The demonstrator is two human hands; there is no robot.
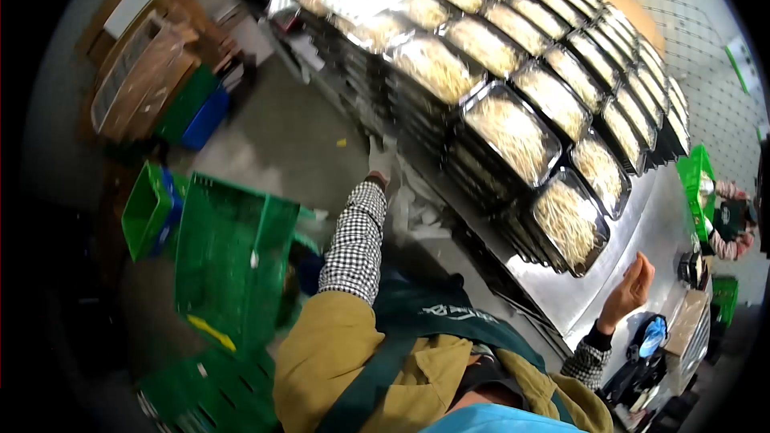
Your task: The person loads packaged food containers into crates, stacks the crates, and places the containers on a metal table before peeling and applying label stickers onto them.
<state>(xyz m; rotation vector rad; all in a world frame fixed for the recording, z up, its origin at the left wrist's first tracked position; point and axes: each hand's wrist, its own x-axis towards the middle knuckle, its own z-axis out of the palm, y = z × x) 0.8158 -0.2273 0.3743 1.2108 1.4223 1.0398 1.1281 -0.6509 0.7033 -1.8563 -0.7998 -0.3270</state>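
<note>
In the head view, stacked sprout trays (513, 136) fill much of the metal counter (654, 212). The right grip (629, 293) is released, with nothing in it, near the closest stacks. The left grip (382, 160) is down by the counter's edge near loose plastic (421, 210); whether it grasps anything I cannot tell. A knock from either of the 2 arms could topple the tall edge stacks. White lettering (461, 312) marks the apron (425, 298), too distorted to read; no label is legible.
</note>
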